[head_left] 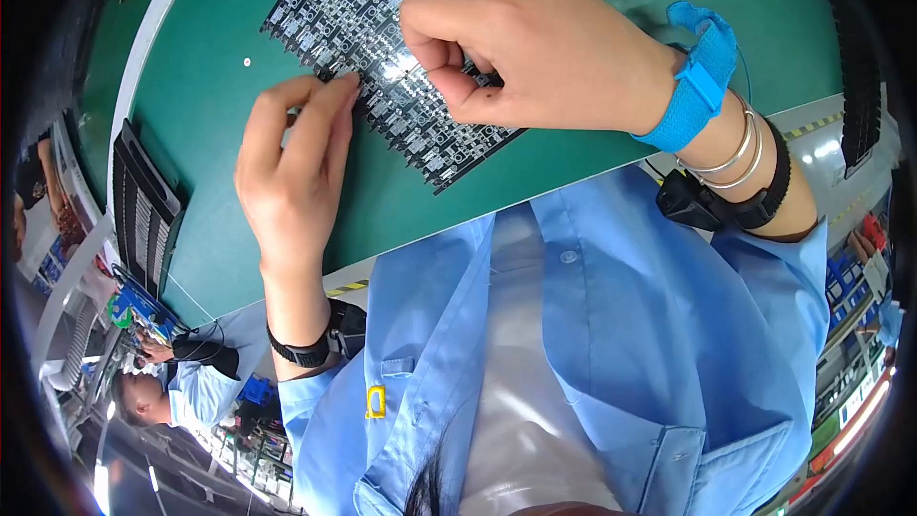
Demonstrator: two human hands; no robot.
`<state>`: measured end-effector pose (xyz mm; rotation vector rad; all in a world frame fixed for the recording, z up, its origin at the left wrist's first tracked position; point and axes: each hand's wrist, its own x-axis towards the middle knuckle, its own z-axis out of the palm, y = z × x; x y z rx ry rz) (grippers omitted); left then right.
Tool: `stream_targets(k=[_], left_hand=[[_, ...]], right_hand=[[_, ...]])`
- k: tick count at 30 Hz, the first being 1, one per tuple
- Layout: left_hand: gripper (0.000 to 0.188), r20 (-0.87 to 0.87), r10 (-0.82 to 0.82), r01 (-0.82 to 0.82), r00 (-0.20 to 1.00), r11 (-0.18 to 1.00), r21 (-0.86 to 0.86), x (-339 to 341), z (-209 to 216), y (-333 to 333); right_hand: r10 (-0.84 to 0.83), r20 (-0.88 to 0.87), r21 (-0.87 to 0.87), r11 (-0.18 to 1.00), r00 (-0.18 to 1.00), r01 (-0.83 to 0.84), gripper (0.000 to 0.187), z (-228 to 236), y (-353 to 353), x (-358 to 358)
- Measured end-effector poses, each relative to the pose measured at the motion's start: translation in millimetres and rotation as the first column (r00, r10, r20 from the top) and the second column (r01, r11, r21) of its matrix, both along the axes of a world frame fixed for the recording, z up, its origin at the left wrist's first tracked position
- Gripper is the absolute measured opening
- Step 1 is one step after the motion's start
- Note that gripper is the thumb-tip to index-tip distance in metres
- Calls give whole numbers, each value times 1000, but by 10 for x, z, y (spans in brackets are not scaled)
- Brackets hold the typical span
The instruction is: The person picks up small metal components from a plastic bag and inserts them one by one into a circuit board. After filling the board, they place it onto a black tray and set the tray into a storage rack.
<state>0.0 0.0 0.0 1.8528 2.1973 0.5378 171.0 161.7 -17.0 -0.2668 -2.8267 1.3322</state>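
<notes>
A dark circuit board panel (pixel 387 53), packed with rows of small repeated boards and toothed along its edges, lies on the green work surface. My left hand (pixel 291 148) is at the panel's near-left edge, its thumb and fingertips closed together on that edge. Over the right part of the panel is my right hand (pixel 535 48), fingers curled in against the thumb. Whatever is between those right fingertips, if anything, is too hidden to make out. A blue wrist strap (pixel 695 81) circles my right wrist.
The green table (pixel 630 148) has a pale rim on the left. A black slotted rack (pixel 148 215) stands at its left edge, another dark rack (pixel 863 86) at the far right. A tiny white round piece (pixel 247 62) lies left of the panel. A person (pixel 196 387) sits at lower left.
</notes>
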Motion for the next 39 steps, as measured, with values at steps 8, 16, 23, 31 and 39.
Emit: stream_targets(k=[8,16,23,31,39], left_hand=[[44,-368,-206,252,907,964,80,-30,39,-81],[27,116,-227,161,967,898,410,157,79,-53],[25,150,-181,85,972,865,494,190,32,39],[23,145,-166,63,975,839,541,176,-18,15],[22,17,-217,159,976,761,629,83,-65,11]], right_hand=[[-150,-291,-105,987,945,125,13,63,34,80],[-181,-264,-554,832,947,4,13,203,-134,42],[-299,-72,-865,494,951,90,15,48,-249,-76],[-290,-18,-893,435,957,115,15,75,-299,-72],[-305,63,-957,252,950,144,18,125,-386,-125]])
